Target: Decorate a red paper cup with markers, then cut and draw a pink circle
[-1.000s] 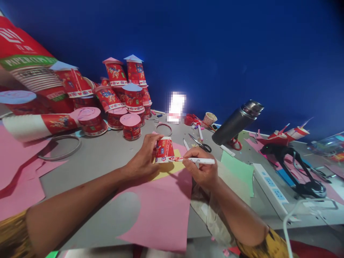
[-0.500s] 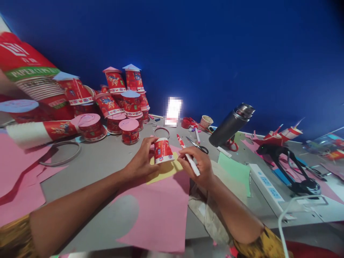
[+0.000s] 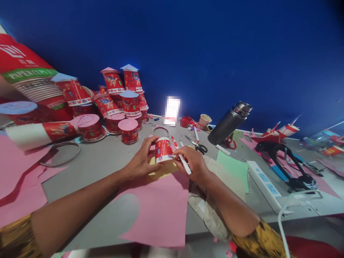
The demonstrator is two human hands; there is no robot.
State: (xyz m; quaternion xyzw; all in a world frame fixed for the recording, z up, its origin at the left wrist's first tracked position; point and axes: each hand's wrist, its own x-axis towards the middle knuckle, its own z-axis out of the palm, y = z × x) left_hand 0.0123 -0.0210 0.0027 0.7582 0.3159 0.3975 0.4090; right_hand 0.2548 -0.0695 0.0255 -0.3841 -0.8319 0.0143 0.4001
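Observation:
My left hand (image 3: 142,157) is closed around an upside-down red paper cup (image 3: 163,147), thumb low by the rim and fingers at its upper left side. The cup has a printed pattern and a white band along its lower rim. In my right hand (image 3: 195,161) is a slim red-and-white marker (image 3: 185,165), slanting with its red end up and away. The right fingertips meet the cup's lower right side. Beneath the cup lies a yellow paper (image 3: 163,171), partly hidden, on a pink sheet (image 3: 163,208) with a rounded cut-out.
Decorated cups (image 3: 129,130) with paper tops stand stacked at left, near a bag of paper cups (image 3: 29,73). Scissors (image 3: 200,147), a tape ring (image 3: 161,132) and a dark flask (image 3: 228,123) lie beyond my hands. Right are green paper (image 3: 233,170) and a power strip (image 3: 264,186).
My right hand has moved left with the marker, and its fingertips now meet the cup. The cup is turned slightly more upright in my left hand.

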